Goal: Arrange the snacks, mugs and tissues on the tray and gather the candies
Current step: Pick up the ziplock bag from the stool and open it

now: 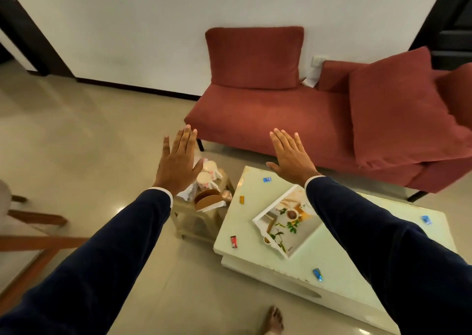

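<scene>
My left hand and my right hand are both stretched out flat in the air, fingers apart, holding nothing. Below the right arm a white tray with a printed picture lies on the pale low table. Wrapped candies are scattered on the table: a blue candy, an orange candy, a red candy, and further blue candies. On a small side stool under my left hand stand two white mugs, a snack packet and a brown tissue holder.
A red sofa with cushions stands behind the table along the white wall. Wooden chair legs reach in at the left. My bare foot is on the tiled floor near the table's front edge.
</scene>
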`<state>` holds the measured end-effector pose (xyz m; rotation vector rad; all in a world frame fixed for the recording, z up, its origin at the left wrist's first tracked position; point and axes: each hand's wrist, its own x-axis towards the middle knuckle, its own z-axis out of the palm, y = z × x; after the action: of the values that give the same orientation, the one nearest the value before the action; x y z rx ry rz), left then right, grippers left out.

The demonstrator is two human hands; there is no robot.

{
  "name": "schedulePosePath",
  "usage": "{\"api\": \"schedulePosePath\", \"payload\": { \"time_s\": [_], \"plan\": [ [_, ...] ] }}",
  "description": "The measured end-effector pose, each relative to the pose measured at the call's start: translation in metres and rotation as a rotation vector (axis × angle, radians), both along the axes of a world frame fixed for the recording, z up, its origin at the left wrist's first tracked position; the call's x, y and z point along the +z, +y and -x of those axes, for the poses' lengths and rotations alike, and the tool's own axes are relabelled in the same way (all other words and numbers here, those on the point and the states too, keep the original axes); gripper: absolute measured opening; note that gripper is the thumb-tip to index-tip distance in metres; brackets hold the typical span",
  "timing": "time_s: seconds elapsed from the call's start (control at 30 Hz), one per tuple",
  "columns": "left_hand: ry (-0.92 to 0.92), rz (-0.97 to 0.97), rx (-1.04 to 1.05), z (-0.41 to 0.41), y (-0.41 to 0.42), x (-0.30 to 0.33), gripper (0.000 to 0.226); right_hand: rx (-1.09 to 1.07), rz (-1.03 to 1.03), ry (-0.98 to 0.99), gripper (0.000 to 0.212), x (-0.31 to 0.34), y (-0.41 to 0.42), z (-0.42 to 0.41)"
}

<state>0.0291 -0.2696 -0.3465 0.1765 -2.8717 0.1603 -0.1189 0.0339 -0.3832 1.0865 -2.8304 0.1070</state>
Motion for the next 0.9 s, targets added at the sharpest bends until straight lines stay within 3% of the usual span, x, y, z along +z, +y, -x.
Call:
{"api": "schedulePosePath", "payload": {
  "time_s": [0.33, 0.57, 0.8, 0.9],
  "plan": [
    [-0.148, -0.057, 0.217, 0.011, -0.073, -0.042, 0.072, 0.175, -0.069, -0.124, 0.085, -0.043, -0.104, 0.049],
    [-0.375, -0.116, 0.235, 0.040, -0.147, -0.101, 0.066, 0.217, -0.122, -0.194, 0.082, -0.086, -0.191, 0.070],
    [-0.522, -0.298, 0.219, 0.092, -0.246, -0.184, 0.063, 0.143, -0.149, -0.348, 0.078, -0.145, -0.296, 0.084],
    [-0.615, -0.556, 0.290, 0.113, -0.288, -0.226, 0.060, 0.100, -0.150, -0.447, 0.078, -0.180, -0.342, 0.085]
  ]
}}
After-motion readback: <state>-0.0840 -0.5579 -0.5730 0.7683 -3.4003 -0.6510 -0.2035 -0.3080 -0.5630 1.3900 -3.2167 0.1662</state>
